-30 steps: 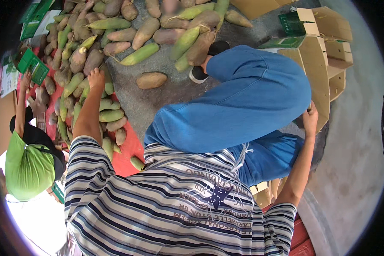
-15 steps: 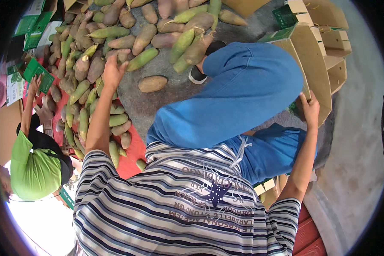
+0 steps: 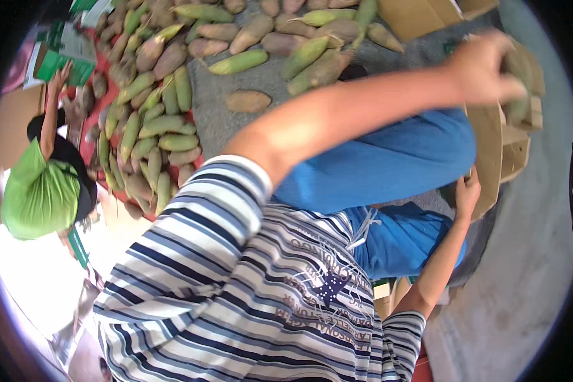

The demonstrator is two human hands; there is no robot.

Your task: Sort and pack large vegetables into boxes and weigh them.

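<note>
Fruit fills the upper part of the view: long green and brownish pods lie heaped on the floor, some on grey ground and some on a red sheet at the pile's left edge. One brownish pod lies apart from the heap, on bare grey floor.

The person's left hand is stretched across to the far right, above the blue trouser leg, and it is clenched round a dull green pod that it holds over the open cardboard box. Motion blurs the pod, so I cannot make out its full outline. The right hand sits lower, its fingers resting against the near wall of that same box, just beside the knee; I cannot tell whether it grips the cardboard or only steadies it.

More flat cardboard lies at the top, next to the heap. At the far left another person in a green top raises a hand toward green cartons near the edge of the pile, well apart from the box.
</note>
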